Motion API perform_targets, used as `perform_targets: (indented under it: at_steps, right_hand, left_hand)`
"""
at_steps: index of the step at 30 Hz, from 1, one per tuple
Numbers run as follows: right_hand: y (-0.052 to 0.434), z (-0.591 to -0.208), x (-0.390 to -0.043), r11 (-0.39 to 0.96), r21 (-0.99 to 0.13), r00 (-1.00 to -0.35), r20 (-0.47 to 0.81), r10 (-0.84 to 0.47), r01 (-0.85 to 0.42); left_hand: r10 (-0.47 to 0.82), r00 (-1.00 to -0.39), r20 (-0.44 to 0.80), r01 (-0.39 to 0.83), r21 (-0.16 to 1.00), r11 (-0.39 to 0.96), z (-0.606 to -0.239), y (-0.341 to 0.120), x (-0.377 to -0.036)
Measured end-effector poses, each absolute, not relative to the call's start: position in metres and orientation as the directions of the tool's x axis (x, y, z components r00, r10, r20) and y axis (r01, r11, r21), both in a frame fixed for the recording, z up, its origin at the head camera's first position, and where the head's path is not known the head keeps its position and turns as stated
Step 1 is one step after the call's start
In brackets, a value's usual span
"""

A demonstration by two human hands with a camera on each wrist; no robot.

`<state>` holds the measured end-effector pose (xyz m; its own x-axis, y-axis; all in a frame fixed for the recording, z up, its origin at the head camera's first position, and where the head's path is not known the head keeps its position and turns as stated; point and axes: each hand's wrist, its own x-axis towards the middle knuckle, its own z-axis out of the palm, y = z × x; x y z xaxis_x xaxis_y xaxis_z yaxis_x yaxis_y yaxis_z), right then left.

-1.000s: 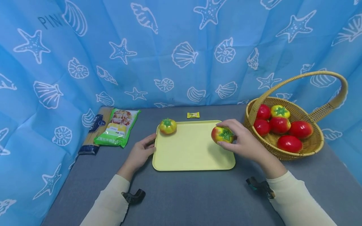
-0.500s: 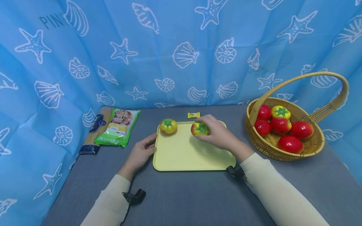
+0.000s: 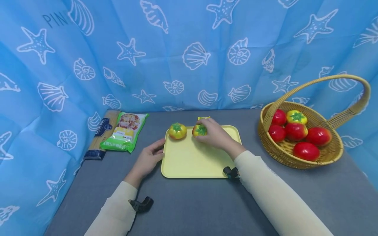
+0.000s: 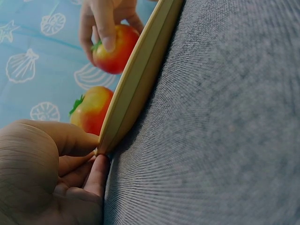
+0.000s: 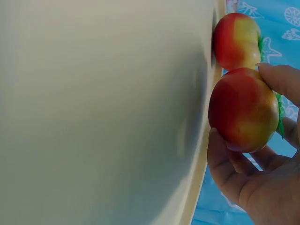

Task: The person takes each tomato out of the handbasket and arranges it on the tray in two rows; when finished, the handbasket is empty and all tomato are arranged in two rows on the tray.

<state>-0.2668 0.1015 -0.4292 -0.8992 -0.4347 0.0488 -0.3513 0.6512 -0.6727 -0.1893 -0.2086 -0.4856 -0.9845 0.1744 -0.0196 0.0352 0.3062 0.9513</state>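
Observation:
Near the back edge of the yellow tray (image 3: 195,160), my right hand (image 3: 214,132) holds a red-and-yellow tomato (image 3: 199,130) with a green leafy top. Thumb and fingers curve round its sides, as the right wrist view shows this held tomato (image 5: 243,110) close over the tray. A second tomato (image 3: 177,131) of the same colouring sits in the tray's back left corner, left of the held one. My left hand (image 3: 149,160) is at the tray's left side. In the left wrist view, the thumb and fingers of the left hand (image 4: 51,164) pinch the tray's rim (image 4: 129,93).
A wicker basket (image 3: 298,165) with a tall handle stands at right, holding several red fruits (image 3: 306,151) and a yellow tomato (image 3: 296,117). At left lie a green food packet (image 3: 124,132) and a pasta packet (image 3: 101,136). A small yellow wrapper (image 3: 203,117) shows behind the right hand.
My right hand has carried its tomato leftward across the tray, from the right side to beside the other tomato. The left hand keeps its place at the tray's left side.

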Motion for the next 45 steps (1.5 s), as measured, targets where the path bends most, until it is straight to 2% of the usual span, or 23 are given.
perform_targets:
  at_steps: [11, 18, 45]
  right_hand:
    - [0.093, -0.433, -0.28, 0.684, -0.667, -0.919, 0.004, -0.394, -0.296]
    - [0.09, -0.431, -0.284, 0.667, -0.68, -0.916, 0.014, -0.402, -0.304]
    - [0.076, -0.437, -0.284, 0.614, -0.725, -0.907, 0.036, -0.419, -0.312]
  left_hand:
    - [0.177, -0.984, -0.006, 0.051, 0.948, 0.315, -0.484, -0.204, -0.192]
    - [0.211, -0.977, 0.011, 0.069, 0.96, 0.27, -0.485, -0.204, -0.193]
    - [0.199, -0.98, -0.003, 0.055, 0.957, 0.286, -0.483, -0.209, -0.189]
